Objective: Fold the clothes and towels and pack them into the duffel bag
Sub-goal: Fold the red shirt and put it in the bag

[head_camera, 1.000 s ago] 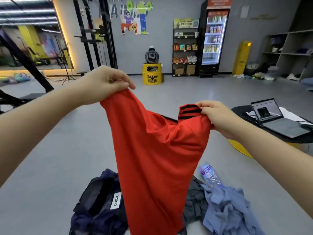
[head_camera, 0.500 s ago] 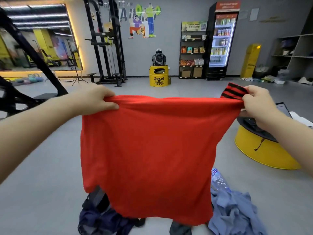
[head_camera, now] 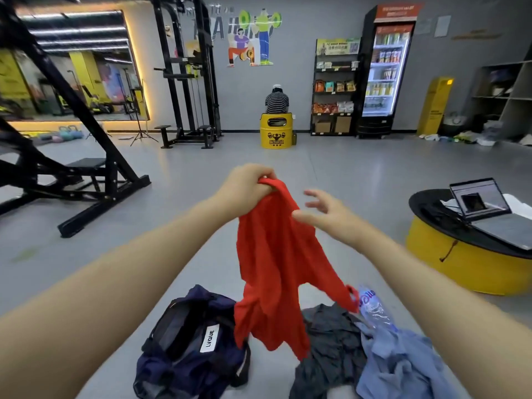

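While the bag sits at lower left, the left hand clenches the shirt by its bunched top at mid-frame. Soft and light, it hangs limp, so a loose shoulder corner seems the best hold. The right hand is empty, fingers spread.

A grey floor runs back to a grey wall bearing a weightlifter mural. Upper left, a mirror has a glowing rim; kettlebells lie below it. A black rack stands centre left. Against the wall are a snack shelf and a lit fridge. A person sits on a yellow drum. At right, a round yellow desk carries a laptop.
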